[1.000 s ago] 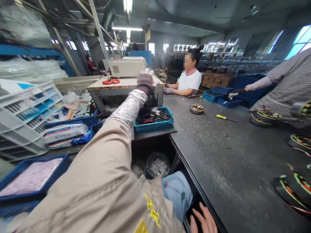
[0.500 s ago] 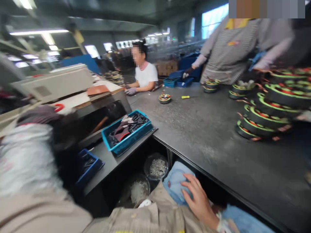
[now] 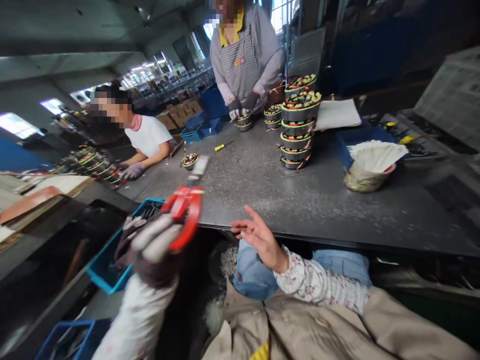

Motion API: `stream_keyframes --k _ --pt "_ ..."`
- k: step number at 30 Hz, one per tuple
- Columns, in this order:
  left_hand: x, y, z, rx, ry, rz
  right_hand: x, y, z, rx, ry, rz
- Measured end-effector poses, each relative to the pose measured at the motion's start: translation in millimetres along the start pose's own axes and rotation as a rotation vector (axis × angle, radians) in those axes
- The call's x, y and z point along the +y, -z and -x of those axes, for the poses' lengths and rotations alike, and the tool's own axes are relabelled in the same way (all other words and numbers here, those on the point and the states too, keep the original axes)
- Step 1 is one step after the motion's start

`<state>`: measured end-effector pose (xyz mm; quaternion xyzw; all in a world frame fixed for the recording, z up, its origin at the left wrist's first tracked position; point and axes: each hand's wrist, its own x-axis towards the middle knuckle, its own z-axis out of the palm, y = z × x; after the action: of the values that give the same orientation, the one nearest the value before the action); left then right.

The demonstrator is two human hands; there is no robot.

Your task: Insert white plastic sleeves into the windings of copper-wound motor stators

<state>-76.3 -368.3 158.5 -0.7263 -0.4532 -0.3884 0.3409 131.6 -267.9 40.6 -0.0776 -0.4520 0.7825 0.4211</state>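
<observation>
My gloved left hand point(image 3: 152, 247) is raised at the lower left, its fingers closed round a red-handled tool point(image 3: 185, 215) that looks like scissors. The tool is blurred by motion. It hangs just in front of the near edge of the dark worktable point(image 3: 300, 200). My bare right hand point(image 3: 258, 237) hovers beside it, fingers spread and empty, above my knee in blue jeans. A teal bin point(image 3: 108, 272) of dark parts and gloves sits just left of my left hand.
A stack of green-and-red wound coils point(image 3: 298, 122) stands mid-table, with a pot of white paper strips point(image 3: 369, 167) to its right. A single coil point(image 3: 188, 161) and a yellow-handled tool point(image 3: 219, 147) lie farther back. One person sits at left; another stands behind, handling coils.
My view has swung right towards the worktable. My left hand came back from the far bench holding the red-handled tool. My right hand lifted off my knee and opened.
</observation>
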Motion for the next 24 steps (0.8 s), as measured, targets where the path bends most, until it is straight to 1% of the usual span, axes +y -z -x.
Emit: stream_keyframes --k 1,2,3,5,7,9,10,11,12,14,15,17,19,21,23,24 --pt "21.3 -27.3 -4.3 0.004 -0.140 0.047 -12.2 0.6 0.7 0.044 0.021 -0.050" --pt "42.6 -55.7 -10.9 -0.100 -0.263 0.178 -24.6 3.8 3.7 0.107 0.050 -0.078" --pt "63.0 -83.8 -18.8 -0.165 -0.331 0.299 -37.1 10.0 8.9 0.184 0.081 -0.088" --pt "96.8 -134.3 -35.2 -0.132 -0.386 0.526 -61.2 32.6 24.4 0.352 0.138 -0.039" --pt "117.7 -174.7 -48.5 -0.130 -0.467 0.611 -84.2 69.3 44.0 0.497 0.195 0.136" --pt "127.2 -207.6 -58.7 -0.096 -0.569 0.617 -106.1 117.4 64.4 0.596 0.283 0.466" --pt "129.7 -223.1 -63.8 -0.068 -0.606 0.614 -116.2 143.5 73.9 0.624 0.323 0.655" --pt "132.0 -238.6 -69.9 -0.038 -0.620 0.610 -125.2 169.3 82.6 0.687 0.363 0.850" --pt "134.8 -254.6 -77.6 -0.015 -0.614 0.605 -132.5 193.6 90.0 0.707 0.352 1.087" --pt "144.0 -288.4 -99.3 0.017 -0.559 0.568 -140.8 233.0 100.2 0.649 0.289 1.566" --pt "150.3 -305.7 -113.8 0.029 -0.527 0.519 -141.6 246.8 102.9 0.600 0.272 1.752" --pt "163.4 -338.9 -149.3 -0.012 -0.457 0.350 -137.8 262.4 104.7 0.543 0.297 2.005" --pt "171.6 -366.8 -190.8 -0.205 -0.378 0.154 -130.9 266.0 104.1 0.534 0.390 2.100" --pt "168.5 -387.2 -232.6 -0.396 -0.225 0.010 -125.7 264.4 103.4 0.541 0.505 2.083" --pt "152.2 -401.3 -266.8 -0.542 -0.063 -0.089 -124.4 262.6 103.6 0.534 0.590 2.023" --pt "140.2 -406.9 -278.8 -0.599 0.021 -0.142 -124.9 262.3 103.9 0.532 0.612 1.998"
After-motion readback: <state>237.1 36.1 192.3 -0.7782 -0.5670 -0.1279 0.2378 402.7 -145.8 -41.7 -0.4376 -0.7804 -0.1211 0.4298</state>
